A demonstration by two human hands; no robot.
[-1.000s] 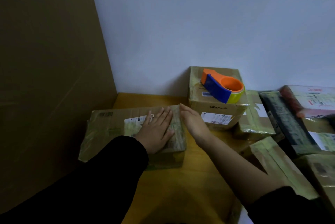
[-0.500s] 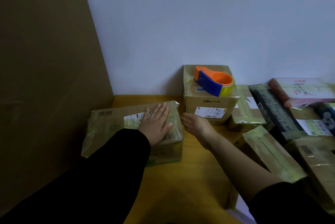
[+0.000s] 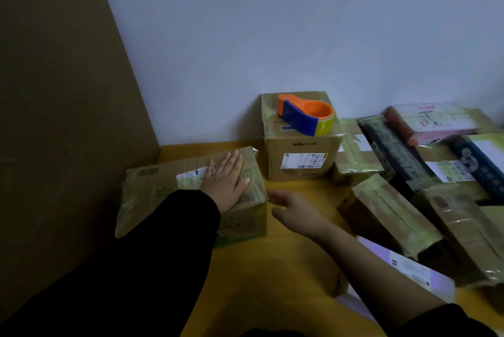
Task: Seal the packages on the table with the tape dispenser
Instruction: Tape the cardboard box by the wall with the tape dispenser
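Note:
A flat cardboard package point(image 3: 163, 189) wrapped in greenish tape lies at the left of the yellow table point(image 3: 272, 268). My left hand point(image 3: 225, 181) presses flat on its right end, fingers straight. My right hand point(image 3: 294, 211) hovers just right of that package, relaxed and holding nothing. The orange and blue tape dispenser point(image 3: 305, 115) with yellow-green tape sits on top of a taller box point(image 3: 300, 156) against the wall, beyond both hands.
Several taped packages point(image 3: 387, 216) crowd the right side of the table, some stacked, one dark package point(image 3: 395, 151) among them. A white label sheet point(image 3: 409, 268) lies under my right forearm. A brown panel point(image 3: 54, 118) closes the left side.
My right hand has come off the package's right end and moved down and toward me. My left hand stays pressed on the package. The view shifted slightly.

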